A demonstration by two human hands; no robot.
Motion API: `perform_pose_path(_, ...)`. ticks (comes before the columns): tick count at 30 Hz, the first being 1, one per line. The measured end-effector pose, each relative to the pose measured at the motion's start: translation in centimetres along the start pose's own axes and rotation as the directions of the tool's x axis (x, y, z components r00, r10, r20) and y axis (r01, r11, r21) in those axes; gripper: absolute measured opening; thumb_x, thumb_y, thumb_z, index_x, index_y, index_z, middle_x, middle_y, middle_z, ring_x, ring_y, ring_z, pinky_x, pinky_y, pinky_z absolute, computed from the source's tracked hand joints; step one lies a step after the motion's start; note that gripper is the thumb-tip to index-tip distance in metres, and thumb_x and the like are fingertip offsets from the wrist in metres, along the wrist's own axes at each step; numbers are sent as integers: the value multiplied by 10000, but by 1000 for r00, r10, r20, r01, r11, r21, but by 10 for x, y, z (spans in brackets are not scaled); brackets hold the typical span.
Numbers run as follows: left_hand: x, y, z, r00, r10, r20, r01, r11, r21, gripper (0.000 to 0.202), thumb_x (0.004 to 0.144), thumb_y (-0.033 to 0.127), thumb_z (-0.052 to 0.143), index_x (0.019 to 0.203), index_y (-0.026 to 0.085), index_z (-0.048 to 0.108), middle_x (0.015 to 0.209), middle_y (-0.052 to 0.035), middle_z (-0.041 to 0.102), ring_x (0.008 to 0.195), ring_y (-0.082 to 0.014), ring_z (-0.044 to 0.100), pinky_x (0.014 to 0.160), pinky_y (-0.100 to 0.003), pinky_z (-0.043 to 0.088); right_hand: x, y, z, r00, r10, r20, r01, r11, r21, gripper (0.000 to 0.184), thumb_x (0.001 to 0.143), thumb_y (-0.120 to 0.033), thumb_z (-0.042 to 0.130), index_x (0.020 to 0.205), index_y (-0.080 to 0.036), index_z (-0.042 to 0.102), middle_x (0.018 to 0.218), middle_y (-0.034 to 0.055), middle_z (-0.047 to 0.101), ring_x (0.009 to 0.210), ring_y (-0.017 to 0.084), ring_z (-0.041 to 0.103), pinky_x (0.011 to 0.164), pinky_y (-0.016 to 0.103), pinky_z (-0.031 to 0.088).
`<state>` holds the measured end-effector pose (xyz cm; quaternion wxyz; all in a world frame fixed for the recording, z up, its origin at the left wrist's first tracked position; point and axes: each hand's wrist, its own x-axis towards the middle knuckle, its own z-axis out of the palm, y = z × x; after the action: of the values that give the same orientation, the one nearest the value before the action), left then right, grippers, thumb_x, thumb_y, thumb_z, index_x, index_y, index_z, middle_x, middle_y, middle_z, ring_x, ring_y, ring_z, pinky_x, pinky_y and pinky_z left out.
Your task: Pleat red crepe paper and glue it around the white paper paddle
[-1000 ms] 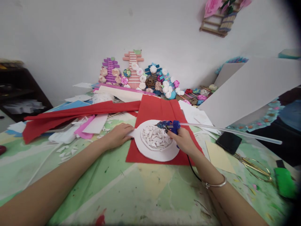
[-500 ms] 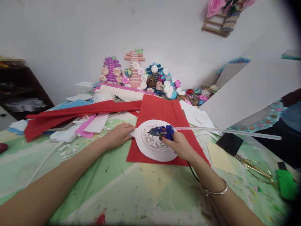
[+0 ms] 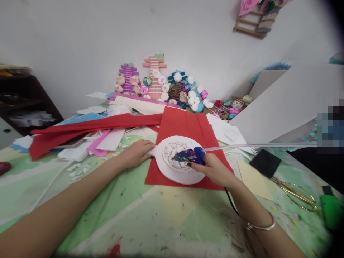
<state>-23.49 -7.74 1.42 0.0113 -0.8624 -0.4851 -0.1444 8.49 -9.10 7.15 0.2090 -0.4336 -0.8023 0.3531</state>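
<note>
Right of centre in the frame, the right hand (image 3: 215, 168) is wrapped around a blue hot glue gun (image 3: 195, 155), its nozzle pointing left over white chips (image 3: 173, 147) on a white oval board (image 3: 185, 178). Left of centre, the left hand (image 3: 139, 153), fingers loosely bent, grips the board's narrow tab. The board lies mid-frame on a red sheet (image 3: 182, 122).

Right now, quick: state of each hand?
Left hand: fingers and thumb at the handle of the white round board; whether gripping can't be told.
Right hand: closed, holding the blue hot-glue gun.
</note>
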Motion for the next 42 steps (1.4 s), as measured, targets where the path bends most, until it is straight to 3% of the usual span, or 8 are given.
perform_pose_path(9, 0, 0, -1, 1000, 1, 4, 0, 999, -32, 353, 957, 365, 426, 1205, 166, 580, 1236, -141, 599, 1136, -275, 534, 988, -433, 424, -9, 6, -20, 1000, -6, -9, 6, 998, 55, 209, 763, -382, 661, 815, -184, 707, 805, 50, 700, 806, 248, 624, 696, 316, 509)
perform_pose_path(15, 0, -1, 0, 1000, -2, 13, 3, 1000, -23, 362, 958, 371, 425, 1207, 155, 578, 1242, -144, 594, 1148, -280, 525, 991, -436, 423, -15, 5, -33, 997, -25, 76, 18, 997, 81, 277, 823, -371, 604, 1020, -205, 708, 996, 39, 707, 928, 245, 613, 834, 321, 480)
perform_pose_path(22, 0, -1, 0, 1000, -6, 22, 6, 1000, -9, 382, 959, 378, 411, 1217, 147, 571, 1250, -145, 593, 1161, -283, 521, 997, -430, 418, -20, 8, -45, 997, 59, 42, -60, 998, 27, 272, 810, -408, 607, 929, -185, 707, 716, 10, 626, 641, 160, 518, 576, 256, 408)
perform_pose_path(27, 0, -1, 0, 1000, -7, 22, 8, 1000, -15, 386, 956, 383, 407, 1216, 151, 573, 1251, -141, 595, 1160, -281, 519, 1006, -434, 412, -23, 15, -54, 995, 97, 38, -98, 995, 21, 272, 804, -411, 616, 923, -183, 704, 657, -8, 561, 590, 131, 445, 535, 244, 366)
perform_pose_path(33, 1, -3, 1, 1000, -5, 26, 6, 1000, -7, 397, 957, 389, 406, 1217, 140, 574, 1251, -143, 595, 1164, -280, 515, 1005, -431, 406, -26, 25, -66, 988, 152, -16, -151, 987, 52, 389, 784, -473, 658, 1009, -159, 707, 693, 17, 585, 612, 132, 457, 513, 239, 350)
perform_pose_path(42, 1, -3, 1, 1000, 3, 23, -3, 1000, 21, 409, 965, 395, 389, 1223, 136, 570, 1256, -145, 594, 1163, -274, 516, 1007, -421, 403, -22, 40, -73, 950, 276, -146, -278, 961, 8, 385, 734, -528, 668, 713, -146, 626, 560, -20, 510, 459, 76, 365, 427, 238, 259)
